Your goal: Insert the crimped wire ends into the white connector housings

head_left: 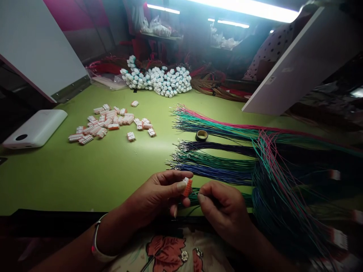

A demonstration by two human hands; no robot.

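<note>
The right hand (224, 211) hides most of the green wire (193, 195) it pinches; whether its tip touches the connector (187, 187) is too small to tell. Wire bundles (283, 181) blur and leave the right edge. A white panel (306, 56) partly covers a dotted cloth (272, 47) at upper right.

**Workroom and bench: conditions observed**

The bench top (85, 177) is a flat, light-green surface with a dark front edge (51, 223) nearest the camera. A white slanted panel (36, 41) stands at the left rear of the bench, with a metal strip (70, 88) along its lower edge. A second white panel (306, 56) leans tilted over the right side. The wall (68, 13) behind the left panel is magenta. A shelf (160, 36) at the back holds clear plastic bags. Light comes from a long fluorescent tube (249, 9) overhead, bright to the point of glare. A shorter tube (163, 8) burns to its left and another (232, 23) below it. The room behind the bench lies in deep shadow, and its detail cannot be told.
</note>
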